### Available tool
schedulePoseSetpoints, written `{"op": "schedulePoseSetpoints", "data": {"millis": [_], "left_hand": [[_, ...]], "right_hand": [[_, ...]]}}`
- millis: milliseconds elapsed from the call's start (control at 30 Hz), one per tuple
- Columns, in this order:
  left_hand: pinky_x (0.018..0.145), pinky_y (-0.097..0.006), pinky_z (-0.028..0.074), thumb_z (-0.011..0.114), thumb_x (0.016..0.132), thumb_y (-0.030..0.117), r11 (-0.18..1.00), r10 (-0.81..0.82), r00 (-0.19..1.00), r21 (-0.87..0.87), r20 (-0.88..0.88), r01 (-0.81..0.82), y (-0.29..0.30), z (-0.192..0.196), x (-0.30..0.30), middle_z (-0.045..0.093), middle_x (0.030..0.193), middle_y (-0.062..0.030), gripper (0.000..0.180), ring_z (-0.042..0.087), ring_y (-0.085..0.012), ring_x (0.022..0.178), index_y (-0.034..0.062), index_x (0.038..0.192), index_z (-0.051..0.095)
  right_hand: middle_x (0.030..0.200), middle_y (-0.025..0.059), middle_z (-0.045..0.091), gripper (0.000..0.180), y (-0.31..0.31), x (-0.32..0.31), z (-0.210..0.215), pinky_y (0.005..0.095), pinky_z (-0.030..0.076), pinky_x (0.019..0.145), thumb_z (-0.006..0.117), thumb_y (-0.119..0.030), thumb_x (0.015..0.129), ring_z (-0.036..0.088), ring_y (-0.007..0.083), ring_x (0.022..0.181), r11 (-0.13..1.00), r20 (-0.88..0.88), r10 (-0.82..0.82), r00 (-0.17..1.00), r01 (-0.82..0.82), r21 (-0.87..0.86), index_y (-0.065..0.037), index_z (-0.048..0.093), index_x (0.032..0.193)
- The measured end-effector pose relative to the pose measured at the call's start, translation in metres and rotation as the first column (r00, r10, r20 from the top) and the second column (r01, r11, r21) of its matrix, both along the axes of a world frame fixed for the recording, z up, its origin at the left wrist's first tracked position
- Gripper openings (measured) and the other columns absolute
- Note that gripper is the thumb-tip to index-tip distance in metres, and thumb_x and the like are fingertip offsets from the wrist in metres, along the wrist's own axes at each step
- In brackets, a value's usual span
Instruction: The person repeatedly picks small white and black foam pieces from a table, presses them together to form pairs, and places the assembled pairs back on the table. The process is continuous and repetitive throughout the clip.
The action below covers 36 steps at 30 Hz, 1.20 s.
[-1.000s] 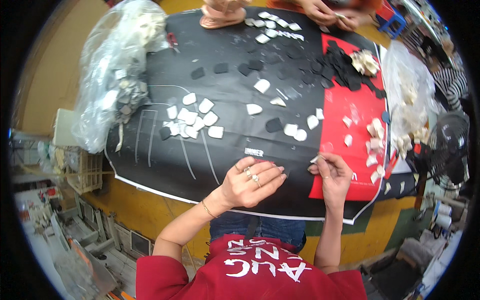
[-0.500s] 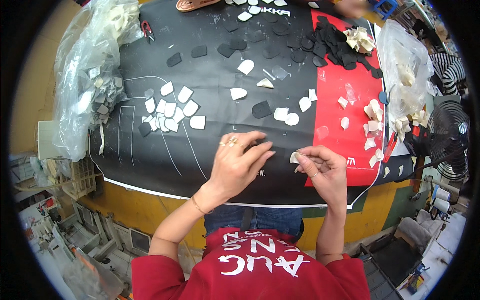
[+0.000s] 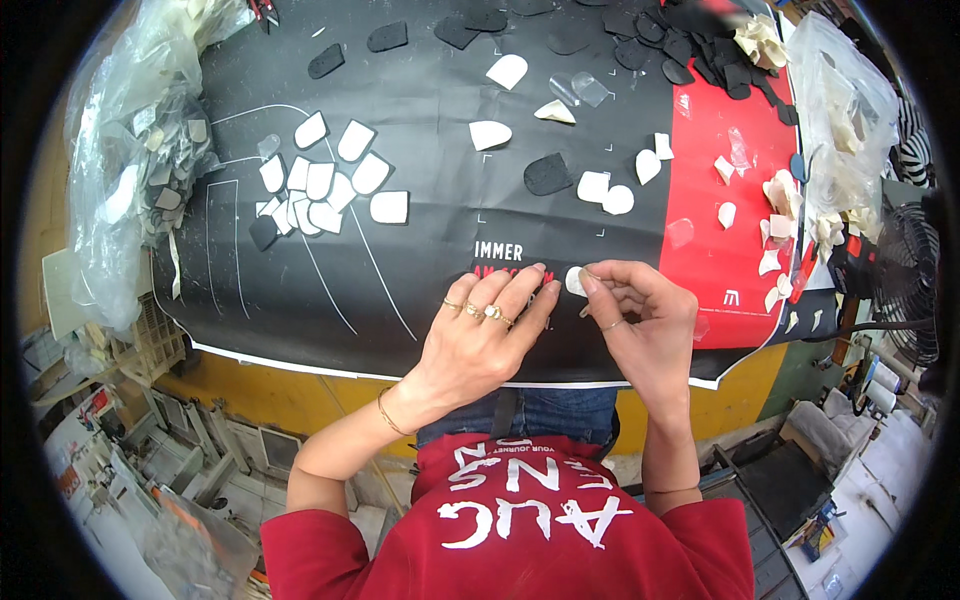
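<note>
At the near edge of the counter, which is covered by a black and red printed sheet, both hands meet over one small white piece. The right hand has its grip closed to a pinch, thumb and forefinger tips nipping the piece's right side, seemingly to lift or peel something thin off it; whether a layer is actually coming away is too small to tell. The left hand, wearing rings, lies flat on the sheet with fingers stretched out and nearly together, holding nothing, its fingertips just beside the piece, probably to steady the sheet and the piece while the other hand works. Towards the far left of the counter a cluster of white cut pieces lies overlapping, as if gathered into a sorted batch, with a clear plastic bag of more pieces at the left edge. Single white pieces and a black cut piece lie scattered in the middle, well apart from the hands. A heap of black pieces sits at the far right corner, and cream scraps trail along the right edge on the red part, beside another clear bag. A black fan stands off the right edge.
</note>
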<state>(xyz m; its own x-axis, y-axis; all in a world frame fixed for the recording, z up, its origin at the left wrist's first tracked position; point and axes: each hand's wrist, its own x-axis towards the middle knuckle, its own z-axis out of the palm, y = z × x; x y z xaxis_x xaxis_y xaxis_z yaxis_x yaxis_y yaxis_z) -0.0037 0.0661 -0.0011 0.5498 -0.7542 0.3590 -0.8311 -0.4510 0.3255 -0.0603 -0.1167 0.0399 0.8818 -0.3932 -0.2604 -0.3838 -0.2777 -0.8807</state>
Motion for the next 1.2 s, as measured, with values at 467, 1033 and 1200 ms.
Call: {"op": "schedulePoseSetpoints", "data": {"millis": [467,1033,1200], "left_hand": [[0.087,-0.036,0.046,0.071,0.083,0.017,1.000,0.012,0.999,0.000,0.030,-0.012,-0.0024,-0.0011,-0.0004,0.062,0.118,-0.0041,0.031,0.057,-0.0201,0.101,0.0070,0.113,0.072],[0.090,-0.039,0.045,0.069,0.082,0.016,1.000,0.007,0.999,-0.026,-0.051,-0.009,-0.0004,-0.0018,0.0006,0.060,0.121,-0.0053,0.038,0.055,-0.0211,0.104,0.0087,0.119,0.070],[0.090,-0.040,0.045,0.064,0.082,0.014,1.000,-0.025,1.000,0.019,-0.011,0.025,-0.0026,0.0002,0.0021,0.059,0.121,-0.0066,0.039,0.055,-0.0224,0.103,0.0103,0.120,0.070]], "right_hand": [[0.081,0.0092,0.070,0.010,0.0057,-0.0003,0.0000,0.0255,0.055,0.061,0.073,-0.001,0.087,0.069,0.0125,0.067,0.991,0.074,0.022,0.997,-0.012,-0.135,0.002,0.069,0.096],[0.079,0.0064,0.071,0.010,0.0037,0.0025,-0.0014,0.0222,0.050,0.058,0.072,0.002,0.086,0.067,0.0084,0.065,0.979,0.094,0.073,0.993,-0.054,-0.195,0.002,0.072,0.097],[0.079,0.0063,0.071,0.010,0.0048,0.0015,-0.0017,0.0223,0.051,0.058,0.073,0.001,0.086,0.066,0.0082,0.064,0.979,0.091,0.061,0.994,-0.042,-0.199,0.002,0.072,0.096]]}}
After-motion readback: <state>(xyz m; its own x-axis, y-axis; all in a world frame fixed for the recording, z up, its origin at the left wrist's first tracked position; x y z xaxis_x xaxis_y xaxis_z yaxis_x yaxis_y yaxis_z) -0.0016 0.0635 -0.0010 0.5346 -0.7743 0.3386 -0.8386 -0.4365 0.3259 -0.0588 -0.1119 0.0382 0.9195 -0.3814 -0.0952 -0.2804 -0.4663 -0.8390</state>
